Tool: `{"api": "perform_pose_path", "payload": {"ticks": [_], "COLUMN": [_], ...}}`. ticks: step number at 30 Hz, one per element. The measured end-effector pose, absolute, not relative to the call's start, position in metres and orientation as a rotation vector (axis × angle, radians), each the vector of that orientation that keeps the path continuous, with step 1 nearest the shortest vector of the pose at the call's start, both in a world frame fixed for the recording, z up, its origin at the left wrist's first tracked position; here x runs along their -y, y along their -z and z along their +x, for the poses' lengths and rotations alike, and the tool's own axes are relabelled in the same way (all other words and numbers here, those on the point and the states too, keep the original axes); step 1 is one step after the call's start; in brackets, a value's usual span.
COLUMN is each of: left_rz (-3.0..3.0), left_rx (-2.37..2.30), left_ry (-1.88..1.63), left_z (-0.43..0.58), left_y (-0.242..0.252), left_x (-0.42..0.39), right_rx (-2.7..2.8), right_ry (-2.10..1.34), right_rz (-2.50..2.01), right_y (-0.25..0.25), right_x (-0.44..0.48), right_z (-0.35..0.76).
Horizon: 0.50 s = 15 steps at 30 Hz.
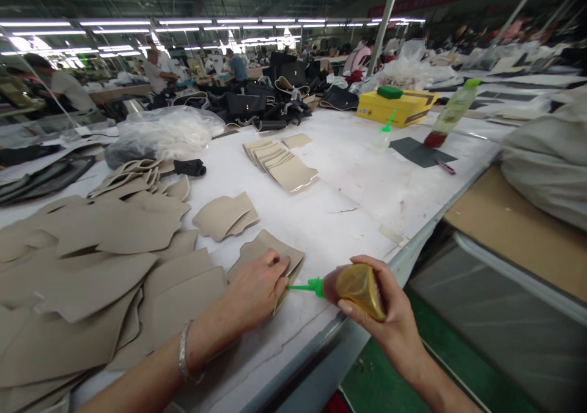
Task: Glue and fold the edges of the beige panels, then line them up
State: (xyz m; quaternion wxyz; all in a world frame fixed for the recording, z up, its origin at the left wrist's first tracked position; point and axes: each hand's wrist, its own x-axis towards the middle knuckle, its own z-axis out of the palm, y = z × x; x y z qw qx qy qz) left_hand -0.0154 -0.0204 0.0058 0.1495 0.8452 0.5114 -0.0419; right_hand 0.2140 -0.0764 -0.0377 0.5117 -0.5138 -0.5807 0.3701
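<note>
My right hand is wrapped round a squeeze bottle of amber liquid, tipped on its side. Its thin green nozzle points left and reaches the edge of a beige leather piece on the table. My left hand rests on that piece with its fingers bent and pinching the right edge, beside the nozzle tip. The spot where tip, fingers and edge meet is partly hidden. Two similar beige pieces lie just beyond, and a large pile of them spreads to my left.
A fanned stack of beige pieces lies further up the white table. Toward the back right are a yellow box, a green-capped bottle and a small nozzle bottle. Black bags are heaped behind. A cardboard sheet adjoins the table's right edge.
</note>
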Motion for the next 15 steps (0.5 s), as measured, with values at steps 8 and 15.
{"api": "perform_pose_path", "payload": {"ticks": [8, 15], "left_rz": [2.426, 2.451], "left_rx": [-1.481, -1.451], "left_ry": [0.125, 0.093], "left_z": [-0.014, -0.016], "left_y": [-0.006, -0.005], "left_x": [0.02, 0.018], "right_rx": [1.394, 1.426], "right_ry": [-0.975, -0.627], "right_rz": [-1.212, -1.284], "right_y": [0.041, 0.042], "right_x": [0.075, 0.053], "right_z": [0.214, 0.231]}}
